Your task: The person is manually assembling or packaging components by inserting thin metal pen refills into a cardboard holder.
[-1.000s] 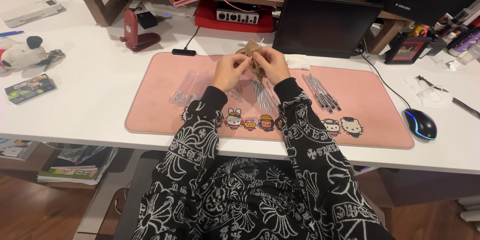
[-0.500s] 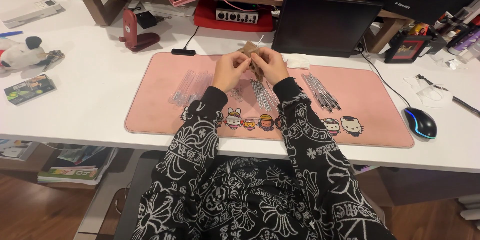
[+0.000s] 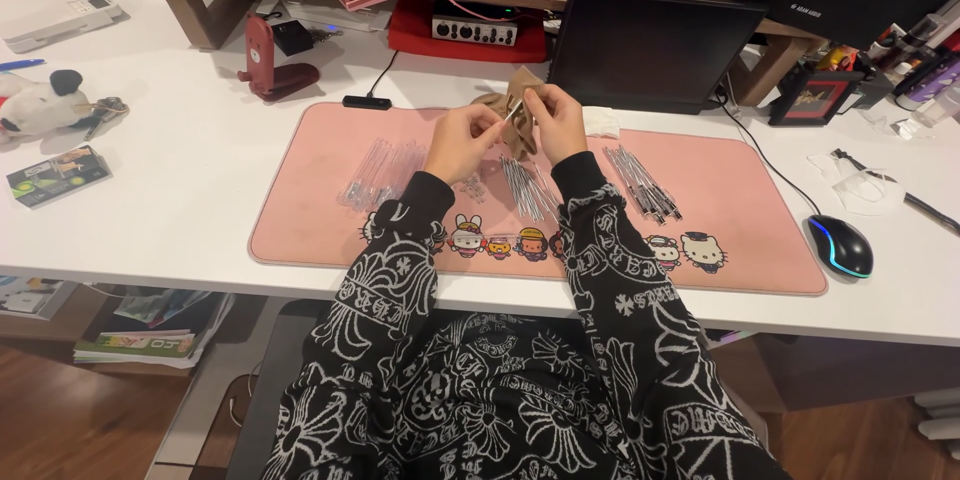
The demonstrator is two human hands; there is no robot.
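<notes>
- Thin metal, by the look of it: a slim silvery pen part [image 3: 512,112] is pinched between the two hands above the far edge of the pink mat [image 3: 300,210]. It is too small to say exactly what piece it is.
- It probably weighs next to nothing, is stiff along its length and smooth enough to slip or roll, so fingertips near each end seem the surest hold.
- The left hand [image 3: 462,140] is closed in a pinch on the near end of the part, knuckles toward the camera.
- The right hand [image 3: 556,120] is also closed around its end, just beside the left hand, thumbs nearly touching.
- Behind the hands, touching or just past the fingers, sits a crumpled brown paper bag [image 3: 512,100]; I cannot tell whether a hand rests on it.
- On the mat lie clear pen barrels [image 3: 380,168] to the left, a bundle of thin refills [image 3: 528,190] between the forearms and darker rods [image 3: 645,183] to the right, all apart from the hands.
- A mouse [image 3: 840,245] rests on the white surface [image 3: 180,220], well apart.
</notes>
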